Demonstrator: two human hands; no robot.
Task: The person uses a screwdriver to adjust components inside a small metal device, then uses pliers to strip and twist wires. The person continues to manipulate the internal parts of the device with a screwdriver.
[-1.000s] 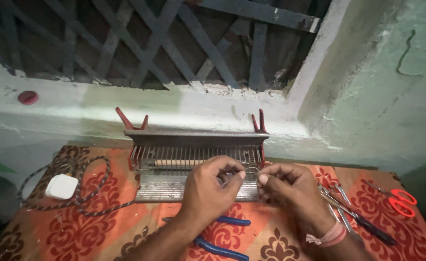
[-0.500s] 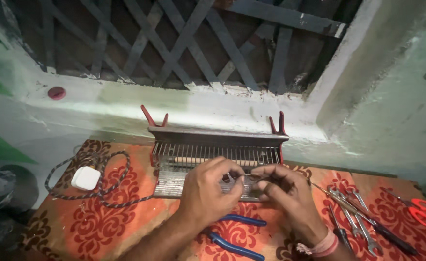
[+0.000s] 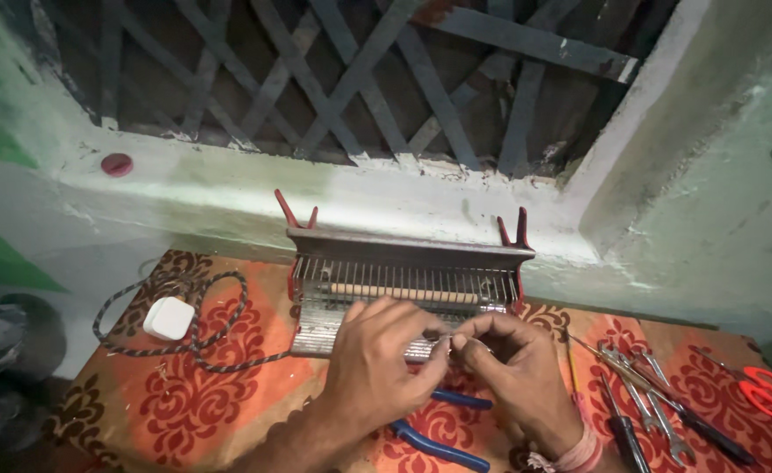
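Patterned orange cloth (image 3: 184,394) covers your table. Your left hand (image 3: 377,359) and right hand (image 3: 513,368) meet fingertip to fingertip, pinching a thin wire, barely visible, just before the heater (image 3: 403,280) grille.

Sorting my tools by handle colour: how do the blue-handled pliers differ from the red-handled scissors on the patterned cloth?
The blue-handled pliers lie near the person's left hand and right hand, partly hidden under the wrists; the red-handled scissors lie at the far right edge, untouched and fully in view. The pliers have long, straight-ish blue grips; the scissors have rounded red loop handles. Both rest flat on the orange patterned cloth.
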